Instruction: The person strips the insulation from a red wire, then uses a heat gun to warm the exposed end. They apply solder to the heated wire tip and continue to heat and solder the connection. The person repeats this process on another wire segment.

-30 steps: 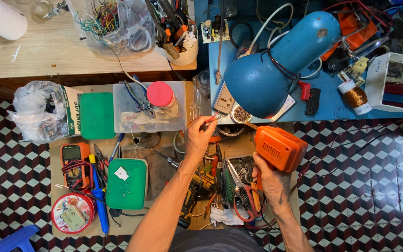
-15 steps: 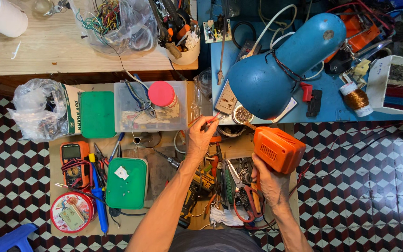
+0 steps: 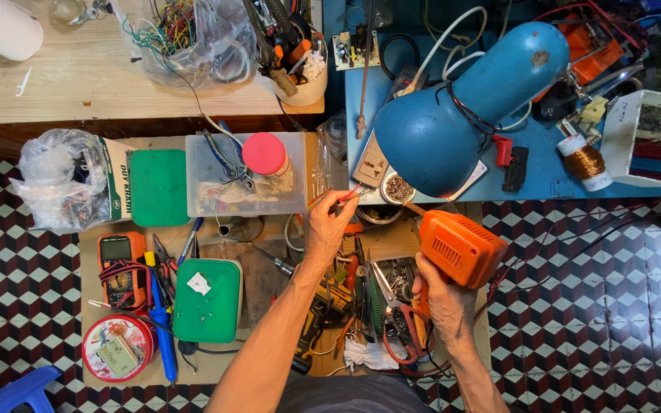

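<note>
At the cluttered table (image 3: pixel 116 99), my left hand (image 3: pixel 329 226) pinches thin wires (image 3: pixel 346 197), fingers clamped, while my right hand (image 3: pixel 444 300), wrapped tight, should steady the orange soldering gun (image 3: pixel 459 246).

White-green carton (image 3: pixel 118 180) beside bag, orange multimeter's dark screen (image 3: pixel 115 248)

Single head-worn view, looking straight down, fairly high over cluttered workbench (image 3: pixel 269 359)
</note>
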